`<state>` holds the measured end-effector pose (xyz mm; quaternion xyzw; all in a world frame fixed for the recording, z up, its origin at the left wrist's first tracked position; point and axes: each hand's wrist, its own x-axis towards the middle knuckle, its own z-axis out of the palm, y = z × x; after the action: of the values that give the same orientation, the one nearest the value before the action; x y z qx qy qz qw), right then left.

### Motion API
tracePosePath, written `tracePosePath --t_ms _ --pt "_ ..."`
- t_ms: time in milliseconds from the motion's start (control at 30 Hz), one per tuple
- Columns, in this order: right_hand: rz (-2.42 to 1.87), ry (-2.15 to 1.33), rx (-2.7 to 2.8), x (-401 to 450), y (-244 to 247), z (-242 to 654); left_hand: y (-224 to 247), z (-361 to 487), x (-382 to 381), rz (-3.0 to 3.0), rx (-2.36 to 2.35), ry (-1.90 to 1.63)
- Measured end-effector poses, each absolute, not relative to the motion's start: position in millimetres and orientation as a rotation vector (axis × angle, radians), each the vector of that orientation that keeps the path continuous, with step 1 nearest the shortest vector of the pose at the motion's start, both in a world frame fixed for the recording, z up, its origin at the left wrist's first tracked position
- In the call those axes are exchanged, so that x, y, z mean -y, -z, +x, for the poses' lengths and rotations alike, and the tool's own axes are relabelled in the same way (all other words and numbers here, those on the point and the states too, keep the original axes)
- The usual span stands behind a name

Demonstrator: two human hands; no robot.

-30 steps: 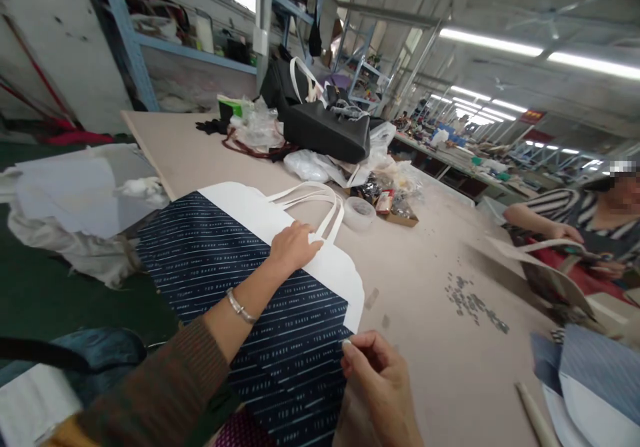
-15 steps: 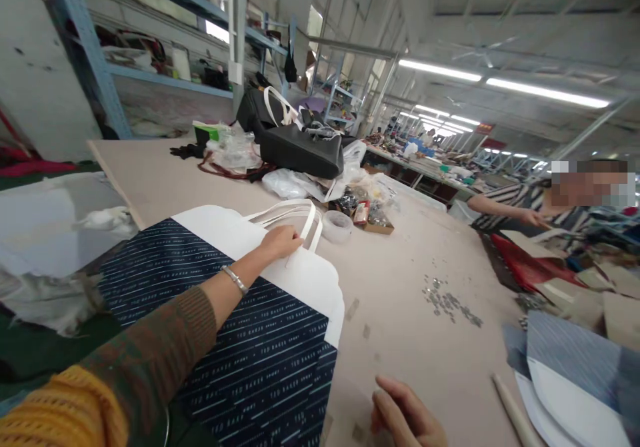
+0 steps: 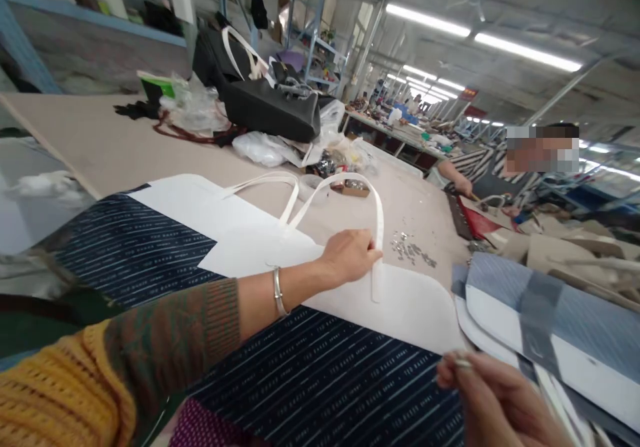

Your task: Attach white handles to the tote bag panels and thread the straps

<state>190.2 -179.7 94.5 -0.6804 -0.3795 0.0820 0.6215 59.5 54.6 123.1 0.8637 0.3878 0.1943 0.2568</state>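
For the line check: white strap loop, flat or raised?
Raised: the white strap loop arches above the white panel, against the left hand.

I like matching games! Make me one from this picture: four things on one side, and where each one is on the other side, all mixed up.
Things:
1. white strap
2. silver bangle
3. black bag
4. small metal pieces

Places:
A. around the left wrist
B. at the far end of the table
C. touched by the left hand
D. scattered on the table near the white strap

Right pairs: 1-C, 2-A, 3-B, 4-D
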Motion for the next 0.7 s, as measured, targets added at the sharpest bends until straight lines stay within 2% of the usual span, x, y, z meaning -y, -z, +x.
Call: tracePosePath --t_ms 200,333,500,700 --pt "-1.854 -0.666 1.045 162.6 -41.7 128.3 -81.1 90.9 -24.4 2.345 -0.940 -0.247" --pt "-1.909 -0.724 1.001 166.9 -16.3 127.1 -75.1 75.2 -39.8 2.455 -0.835 0.076" --pt "-1.922 -0.800 0.962 164.2 -18.5 129.1 -81.2 47.7 -71.6 2.586 -0.786 0.354" --pt "-1.947 -0.790 1.100 152.5 -28.0 118.5 -76.7 38.1 -89.2 2.587 -0.640 0.507"
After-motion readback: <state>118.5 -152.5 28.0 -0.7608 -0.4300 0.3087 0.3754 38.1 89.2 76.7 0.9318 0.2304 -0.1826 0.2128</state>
